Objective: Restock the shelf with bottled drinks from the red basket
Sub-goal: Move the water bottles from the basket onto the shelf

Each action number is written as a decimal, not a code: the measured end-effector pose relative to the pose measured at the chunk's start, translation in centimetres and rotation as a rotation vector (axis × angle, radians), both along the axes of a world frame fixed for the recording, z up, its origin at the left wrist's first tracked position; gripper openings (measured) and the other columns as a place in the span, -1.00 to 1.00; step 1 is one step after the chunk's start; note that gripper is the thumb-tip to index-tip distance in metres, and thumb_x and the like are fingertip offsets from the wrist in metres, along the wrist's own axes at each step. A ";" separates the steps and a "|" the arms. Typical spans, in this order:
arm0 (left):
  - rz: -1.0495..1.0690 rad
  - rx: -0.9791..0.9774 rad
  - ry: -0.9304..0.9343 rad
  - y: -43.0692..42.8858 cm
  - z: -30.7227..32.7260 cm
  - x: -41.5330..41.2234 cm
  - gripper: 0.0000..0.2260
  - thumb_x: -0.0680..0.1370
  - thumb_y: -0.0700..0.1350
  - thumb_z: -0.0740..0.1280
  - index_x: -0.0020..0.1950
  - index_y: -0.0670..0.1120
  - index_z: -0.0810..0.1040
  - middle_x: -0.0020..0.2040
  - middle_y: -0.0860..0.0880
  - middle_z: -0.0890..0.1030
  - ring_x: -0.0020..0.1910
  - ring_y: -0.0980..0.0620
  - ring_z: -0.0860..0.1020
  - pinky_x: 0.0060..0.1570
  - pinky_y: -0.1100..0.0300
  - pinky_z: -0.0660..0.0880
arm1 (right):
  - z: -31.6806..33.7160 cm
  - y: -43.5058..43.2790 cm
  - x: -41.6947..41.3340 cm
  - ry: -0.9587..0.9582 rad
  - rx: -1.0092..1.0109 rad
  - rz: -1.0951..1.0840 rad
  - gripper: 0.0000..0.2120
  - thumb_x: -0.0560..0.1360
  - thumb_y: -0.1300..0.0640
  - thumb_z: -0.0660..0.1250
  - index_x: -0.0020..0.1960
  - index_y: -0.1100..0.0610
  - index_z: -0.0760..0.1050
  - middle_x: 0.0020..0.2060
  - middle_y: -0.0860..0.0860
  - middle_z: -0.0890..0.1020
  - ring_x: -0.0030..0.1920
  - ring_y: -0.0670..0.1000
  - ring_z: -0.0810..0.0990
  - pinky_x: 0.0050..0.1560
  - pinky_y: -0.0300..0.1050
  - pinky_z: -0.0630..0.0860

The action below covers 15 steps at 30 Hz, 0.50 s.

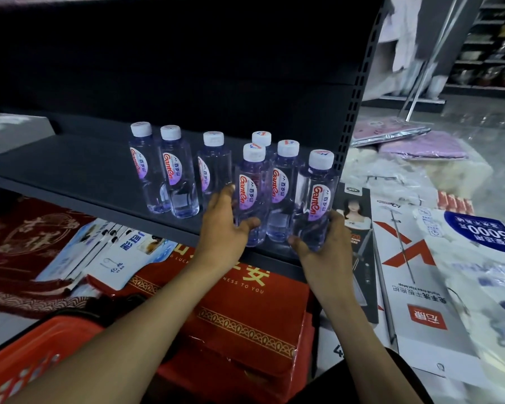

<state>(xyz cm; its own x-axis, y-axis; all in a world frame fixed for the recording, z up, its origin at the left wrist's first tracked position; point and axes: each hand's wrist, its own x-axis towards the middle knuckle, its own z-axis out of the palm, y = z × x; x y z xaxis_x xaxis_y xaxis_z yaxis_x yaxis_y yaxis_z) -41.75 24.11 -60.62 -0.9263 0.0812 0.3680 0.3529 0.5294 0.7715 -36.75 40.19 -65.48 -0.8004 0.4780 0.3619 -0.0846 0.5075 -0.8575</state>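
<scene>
Bottles [175, 182]: 7 upright on shelf [70, 164], labels facing out. Left hand [222, 225] grips 1 at shelf front edge, right hand [324, 240] grips another, likely squaring the front row. Basket [27, 360] sits below shelf, within reach.

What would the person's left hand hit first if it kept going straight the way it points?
The left hand grips a clear plastic water bottle with a white cap. If the hand went on, that bottle would probably meet the white-capped bottle standing just behind it, though depth is unclear.
</scene>
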 end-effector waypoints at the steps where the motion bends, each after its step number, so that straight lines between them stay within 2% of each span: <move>1: -0.003 0.002 0.000 0.0 -0.2 -0.1 -0.48 0.49 -0.14 0.46 0.41 -0.09 0.36 0.20 0.02 0.45 0.10 0.17 0.40 0.22 0.24 0.40 | 0.0 0.0 -0.1 -0.004 -0.001 -0.003 -0.32 0.38 0.11 0.55 0.38 0.04 0.29 0.22 0.01 0.45 0.24 0.01 0.45 0.27 -0.01 0.46; 3: -0.002 0.012 0.008 0.0 -0.3 -0.1 -0.50 0.49 -0.13 0.45 0.38 -0.09 0.38 0.17 0.03 0.46 0.11 0.15 0.41 0.22 0.20 0.41 | 0.0 -0.1 -0.2 -0.016 -0.012 -0.005 -0.31 0.38 0.10 0.55 0.40 0.03 0.27 0.23 0.01 0.43 0.26 0.01 0.45 0.29 0.02 0.46; 7: 0.011 0.065 -0.015 -0.1 -0.2 0.3 -0.59 0.47 -0.13 0.46 0.24 -0.01 0.37 -0.03 0.19 0.43 0.07 0.16 0.44 0.02 0.40 0.36 | 0.2 -0.3 0.1 -0.010 -0.009 -0.010 -0.28 0.37 0.08 0.56 0.41 0.02 0.26 0.24 -0.02 0.43 0.26 -0.03 0.42 0.29 -0.03 0.44; 9: 0.009 0.077 -0.047 -0.3 -0.1 0.6 -0.60 0.47 -0.10 0.47 0.16 0.06 0.33 -0.06 0.23 0.43 0.02 0.18 0.47 0.02 0.39 0.38 | 0.2 -0.4 0.5 -0.006 -0.002 -0.019 -0.26 0.37 0.08 0.56 0.43 0.03 0.26 0.25 -0.02 0.42 0.25 -0.07 0.40 0.28 -0.07 0.43; 12: 0.035 0.042 -0.061 -1.0 -0.2 0.9 -0.72 0.49 -0.09 0.45 0.08 0.02 0.40 -0.09 0.11 0.52 -0.11 0.22 0.51 -0.11 0.38 0.43 | 0.2 -0.9 1.0 -0.016 0.011 -0.038 -0.25 0.38 0.11 0.55 0.45 0.08 0.25 0.27 -0.02 0.39 0.20 -0.14 0.37 0.23 -0.15 0.42; 14: 0.111 0.020 -0.037 -1.7 -0.1 0.8 -0.82 0.49 -0.12 0.41 -0.01 -0.02 0.43 -0.14 0.01 0.54 -0.19 0.18 0.50 -0.28 0.37 0.36 | 0.3 -1.2 1.2 -0.024 0.000 -0.048 -0.27 0.38 0.13 0.55 0.44 0.09 0.26 0.28 -0.01 0.38 0.20 -0.09 0.43 0.19 -0.14 0.44; 15: 0.161 0.031 -0.017 -1.9 0.0 0.7 -0.83 0.49 -0.14 0.40 -0.03 -0.03 0.41 -0.14 -0.01 0.53 -0.20 0.14 0.50 -0.30 0.35 0.34 | 0.4 -1.2 1.2 -0.033 -0.003 -0.054 -0.28 0.37 0.16 0.54 0.43 0.10 0.27 0.27 0.00 0.38 0.20 -0.06 0.45 0.16 -0.15 0.46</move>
